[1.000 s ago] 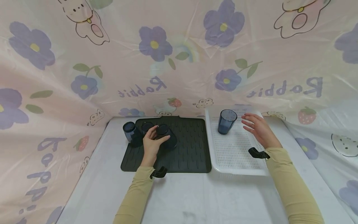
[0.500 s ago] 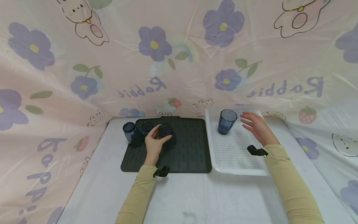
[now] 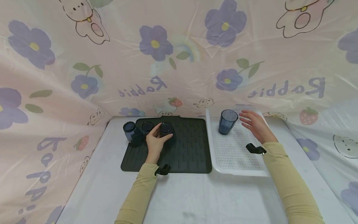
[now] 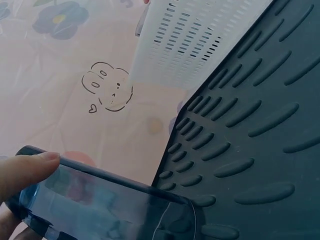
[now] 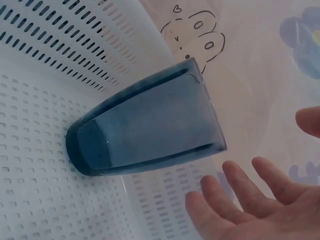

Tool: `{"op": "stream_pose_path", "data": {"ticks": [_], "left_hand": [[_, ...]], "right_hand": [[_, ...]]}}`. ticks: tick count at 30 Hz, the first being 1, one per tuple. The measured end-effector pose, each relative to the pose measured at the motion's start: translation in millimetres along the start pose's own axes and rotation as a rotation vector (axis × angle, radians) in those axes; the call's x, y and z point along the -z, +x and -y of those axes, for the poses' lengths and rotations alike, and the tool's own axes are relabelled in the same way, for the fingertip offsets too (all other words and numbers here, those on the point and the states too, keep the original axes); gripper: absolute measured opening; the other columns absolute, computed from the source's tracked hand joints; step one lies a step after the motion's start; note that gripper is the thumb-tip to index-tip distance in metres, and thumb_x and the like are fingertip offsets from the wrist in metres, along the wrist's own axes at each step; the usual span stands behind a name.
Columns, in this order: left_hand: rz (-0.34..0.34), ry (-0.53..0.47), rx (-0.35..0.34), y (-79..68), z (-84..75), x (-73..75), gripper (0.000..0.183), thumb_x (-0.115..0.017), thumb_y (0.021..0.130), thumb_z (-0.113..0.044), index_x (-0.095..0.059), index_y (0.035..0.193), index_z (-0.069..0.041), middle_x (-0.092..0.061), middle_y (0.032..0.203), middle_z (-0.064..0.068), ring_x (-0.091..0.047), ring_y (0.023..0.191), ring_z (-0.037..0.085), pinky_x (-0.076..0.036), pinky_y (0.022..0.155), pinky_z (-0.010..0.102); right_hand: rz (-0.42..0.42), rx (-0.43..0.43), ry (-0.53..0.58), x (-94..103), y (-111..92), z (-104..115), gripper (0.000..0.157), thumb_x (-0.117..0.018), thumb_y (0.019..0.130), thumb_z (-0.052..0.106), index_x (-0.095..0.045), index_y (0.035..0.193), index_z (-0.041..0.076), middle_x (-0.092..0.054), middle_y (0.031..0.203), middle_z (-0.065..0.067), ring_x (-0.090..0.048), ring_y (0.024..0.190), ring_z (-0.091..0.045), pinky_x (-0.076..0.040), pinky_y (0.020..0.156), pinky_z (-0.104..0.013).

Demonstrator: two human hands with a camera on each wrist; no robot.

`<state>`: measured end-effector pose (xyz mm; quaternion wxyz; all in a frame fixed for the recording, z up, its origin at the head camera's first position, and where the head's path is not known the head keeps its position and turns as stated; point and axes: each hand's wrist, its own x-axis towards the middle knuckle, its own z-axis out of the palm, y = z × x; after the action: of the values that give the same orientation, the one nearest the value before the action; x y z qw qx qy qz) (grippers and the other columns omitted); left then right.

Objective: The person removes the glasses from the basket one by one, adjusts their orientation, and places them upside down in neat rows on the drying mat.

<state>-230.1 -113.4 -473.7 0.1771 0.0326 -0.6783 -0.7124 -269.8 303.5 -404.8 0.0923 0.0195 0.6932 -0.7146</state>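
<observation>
My left hand (image 3: 154, 142) grips an upside-down blue glass (image 3: 169, 136) near its base, thumb on one side and fingers on the other. In the left wrist view, this glass's rim end meets the black ridged drying mat (image 4: 270, 130). Two more upside-down blue glasses stand left of it: one at the mat's left edge (image 3: 131, 133), another just behind my left fingers (image 3: 147, 127). My right hand (image 3: 258, 127) holds nothing, its fingers spread beside an upright blue glass (image 3: 227, 122). That glass stands mouth up in the white perforated basket (image 5: 30, 150), apart from my fingers.
The basket and mat lie side by side on a white-covered table (image 3: 190, 196). Behind them and along both sides hangs a printed curtain (image 3: 184, 74). The basket's near rim (image 3: 240, 172) is raised.
My left hand and its glass have shifted slightly right along the mat. The right hand has moved a little left and away from me, closer to the upright glass.
</observation>
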Motion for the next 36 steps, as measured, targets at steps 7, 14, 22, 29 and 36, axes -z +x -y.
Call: {"op": "stream_pose_path", "data": {"ticks": [7,14,22,29,36], "left_hand": [[0.016,0.009,-0.013,-0.8,-6.7,-2.3,0.068,-0.085,0.067,0.003,-0.061,0.129,-0.009,-0.057,0.130,0.012,-0.052,0.122,0.025,-0.041,0.102,0.043],[-0.024,0.047,-0.015,5.8,3.8,-5.1,0.067,-0.087,0.066,-0.002,-0.064,0.126,-0.017,-0.058,0.130,0.004,-0.053,0.121,0.020,-0.041,0.102,0.039],[-0.053,0.090,-0.047,7.1,6.1,-6.4,0.067,-0.089,0.064,-0.004,-0.065,0.125,-0.018,-0.060,0.127,0.002,-0.055,0.118,0.017,-0.045,0.099,0.037],[-0.066,0.139,-0.081,7.6,7.1,-6.7,0.066,-0.089,0.064,-0.007,-0.065,0.125,-0.017,-0.061,0.126,0.004,-0.057,0.116,0.019,-0.047,0.096,0.038],[-0.051,0.209,-0.124,11.2,5.9,-6.9,0.068,-0.089,0.066,-0.009,-0.062,0.128,-0.011,-0.062,0.124,0.010,-0.059,0.114,0.023,-0.048,0.094,0.039]], "right_hand": [[0.023,-0.002,-0.016,0.2,3,1,0.067,-0.042,0.104,0.031,-0.007,0.153,0.002,-0.008,0.156,-0.021,-0.015,0.142,-0.037,-0.014,0.115,-0.047],[0.033,0.001,-0.028,-1.9,11,2,0.065,-0.040,0.105,0.030,-0.006,0.153,0.004,-0.008,0.157,-0.019,-0.015,0.142,-0.036,-0.014,0.115,-0.047],[0.038,-0.001,-0.015,-6.1,18,0,0.066,-0.041,0.104,0.030,-0.006,0.154,0.005,-0.006,0.158,-0.016,-0.012,0.142,-0.036,-0.014,0.115,-0.046],[0.062,0.023,-0.013,-11.5,21,0,0.066,-0.042,0.104,0.029,-0.008,0.153,0.003,-0.008,0.158,-0.016,-0.009,0.142,-0.036,-0.012,0.115,-0.046],[0.082,0.072,-0.100,-15.0,22,0,0.066,-0.044,0.103,0.027,-0.008,0.153,0.001,-0.011,0.156,-0.021,-0.009,0.142,-0.036,-0.010,0.114,-0.051]]}}
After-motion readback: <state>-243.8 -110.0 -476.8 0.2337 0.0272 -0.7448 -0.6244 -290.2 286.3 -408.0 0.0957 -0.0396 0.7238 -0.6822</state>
